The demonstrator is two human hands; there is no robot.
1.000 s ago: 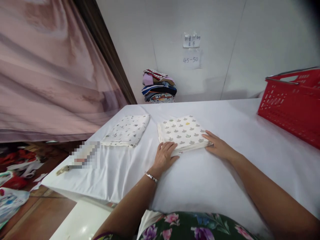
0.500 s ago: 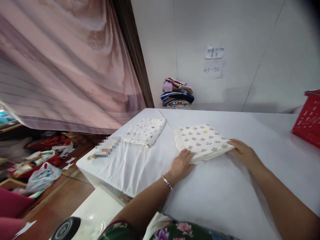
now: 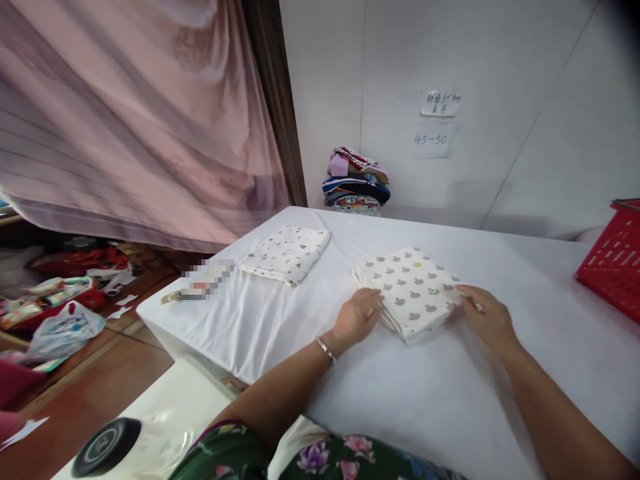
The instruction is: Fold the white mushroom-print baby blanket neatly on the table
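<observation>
A folded cream cloth with grey prints (image 3: 411, 288) lies on the white-covered table (image 3: 450, 393). My left hand (image 3: 356, 316) rests at its left near edge, fingers curled against the folded layers. On the opposite side my right hand (image 3: 487, 319) touches the cloth's right corner, fingers together and laid flat. A second folded cloth, white with small dark prints (image 3: 287, 253), lies further left on the table, apart from both hands.
A red plastic basket (image 3: 611, 263) stands at the table's right edge. A stack of folded coloured clothes (image 3: 356, 181) sits by the wall behind. A pink curtain (image 3: 130, 127) hangs at left, with bags on the floor (image 3: 60, 320) below it.
The view has swung left and the grey-print cloth has been turned slightly clockwise between my hands. My right hand slid to its right corner.
</observation>
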